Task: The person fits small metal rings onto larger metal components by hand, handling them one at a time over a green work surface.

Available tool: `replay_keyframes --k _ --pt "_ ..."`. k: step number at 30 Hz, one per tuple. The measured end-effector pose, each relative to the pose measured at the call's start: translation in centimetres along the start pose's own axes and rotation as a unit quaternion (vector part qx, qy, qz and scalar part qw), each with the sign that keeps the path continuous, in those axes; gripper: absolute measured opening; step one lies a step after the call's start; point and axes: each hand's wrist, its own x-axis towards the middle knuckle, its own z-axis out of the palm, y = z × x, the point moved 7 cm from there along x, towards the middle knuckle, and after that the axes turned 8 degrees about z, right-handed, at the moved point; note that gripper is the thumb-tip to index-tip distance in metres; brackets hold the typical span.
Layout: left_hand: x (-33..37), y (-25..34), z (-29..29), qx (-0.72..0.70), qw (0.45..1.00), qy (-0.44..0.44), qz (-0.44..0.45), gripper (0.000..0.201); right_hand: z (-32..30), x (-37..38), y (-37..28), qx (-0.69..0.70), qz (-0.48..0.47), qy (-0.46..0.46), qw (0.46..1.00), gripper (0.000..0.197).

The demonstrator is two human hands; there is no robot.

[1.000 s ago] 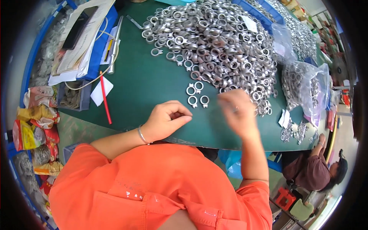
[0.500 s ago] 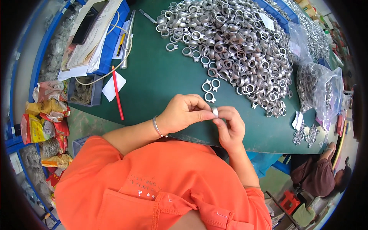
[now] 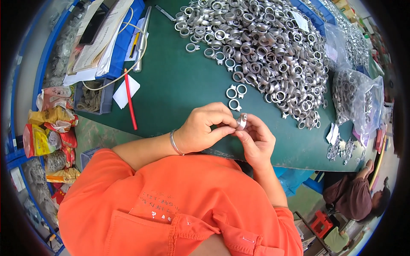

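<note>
L hand [image 3: 206, 127] & R hand [image 3: 259, 141] both pinching same metal ring [image 3: 242, 122], fingers curled nearly closed, abv green tabletop [image 3: 171, 94]. 3 separate rings [image 3: 240, 96] nearby, ring pile [image 3: 260, 51] further back.

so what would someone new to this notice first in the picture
Probably the big heap of grey metal rings, spread over the upper middle and right of the green table. The bright orange shirt filling the lower middle would compete with it. Just above the shirt, near the table's front edge, the left hand and right hand hold a single ring between their fingertips.
</note>
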Motion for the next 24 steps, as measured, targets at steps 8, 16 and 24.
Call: replay_keyframes --k 8,16,24 --pt "0.2 -0.1 0.0 -0.045 0.998 -0.007 -0.035 0.016 -0.5 -0.1 -1.6 -0.157 -0.102 0.035 0.982 0.033" --pt "-2.2 -4.5 1.2 -0.339 0.872 0.114 -0.336 0.015 3.1 -0.6 -4.4 -0.362 -0.291 -0.021 0.885 0.026" --pt "-3.2 -6.4 -0.2 -0.414 0.823 0.120 -0.369 0.019 1.0 3.5 -1.0 -0.515 -0.165 0.047 0.840 0.014"
